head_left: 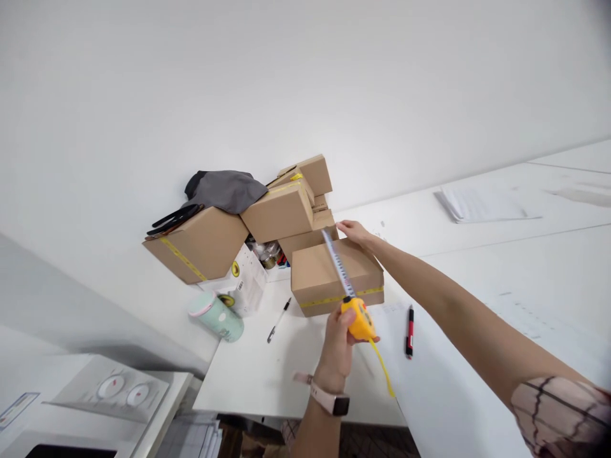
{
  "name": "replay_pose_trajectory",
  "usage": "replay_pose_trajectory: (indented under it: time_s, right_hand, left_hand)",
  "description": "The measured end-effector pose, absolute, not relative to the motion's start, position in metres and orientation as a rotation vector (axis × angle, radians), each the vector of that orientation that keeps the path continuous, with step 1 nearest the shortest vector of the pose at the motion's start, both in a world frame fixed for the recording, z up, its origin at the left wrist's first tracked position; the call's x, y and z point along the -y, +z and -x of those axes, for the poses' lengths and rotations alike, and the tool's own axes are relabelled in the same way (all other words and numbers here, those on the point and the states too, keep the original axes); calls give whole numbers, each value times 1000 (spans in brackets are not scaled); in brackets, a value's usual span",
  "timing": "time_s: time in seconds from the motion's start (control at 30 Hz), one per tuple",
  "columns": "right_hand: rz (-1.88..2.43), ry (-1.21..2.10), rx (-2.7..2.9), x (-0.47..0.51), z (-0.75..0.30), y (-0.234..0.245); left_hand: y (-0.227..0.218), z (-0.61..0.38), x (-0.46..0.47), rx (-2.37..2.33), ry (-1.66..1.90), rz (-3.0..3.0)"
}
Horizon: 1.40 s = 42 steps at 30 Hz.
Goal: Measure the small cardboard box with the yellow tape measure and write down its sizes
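A white table stands against a plain white wall; an appliance with two dials occupies the lower left. The cardboard box is located on the table, in front of the stacked cartons, with a yellow band of tape along its near side.

The left hand holds the yellow tape measure in a closed grip, just beside the near side of the box. The metal blade extends from the case over the top of the box, toward its far side — whether it touches the cardboard cannot be determined. A yellow strap hangs from the case. A watch is fitted on the left wrist.

The right hand is positioned at the far right edge of the box, near the blade's far end; its fingers are partly hidden, and their grip cannot be determined.

A red and black pen lies to the right of the box. A second pen lies to the left — between the box and a mint-green bottle.
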State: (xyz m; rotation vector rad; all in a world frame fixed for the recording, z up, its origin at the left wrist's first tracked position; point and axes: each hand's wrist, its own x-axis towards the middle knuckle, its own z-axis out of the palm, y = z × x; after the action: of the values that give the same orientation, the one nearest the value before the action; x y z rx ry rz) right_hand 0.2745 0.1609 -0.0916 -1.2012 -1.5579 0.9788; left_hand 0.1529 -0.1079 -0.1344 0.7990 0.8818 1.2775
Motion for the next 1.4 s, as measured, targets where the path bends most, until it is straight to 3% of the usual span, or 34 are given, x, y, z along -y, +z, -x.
replay_pose_trajectory:
  time_s: [0.2,0.37,0.5,0.77,1.1,1.4]
  right_hand:
    - [1423,895,1509,-102,-355,-132]
    - [1156,1132,1540,-47,-366,-164]
    - [1093,952,1628,-36,-356,-140]
    - [1434,507,1645,-84,-350,-89]
    - [1168,127,1850,-108,-321,-96]
    - [1117,-212,2103,-108,-324,-100]
  left_hand:
    - [-157,-71,127,-1182,1696,-949]
    - [-162,-35,104,-1176,1569,-917]
    - [-144,-33,90,-1089,1525,-999]
    - [-95,-58,76,-995,1575,-1113]
    - [-161,-161,140,-853,1171,-950]
    - [-171,-166,136,-856,1142,-931]
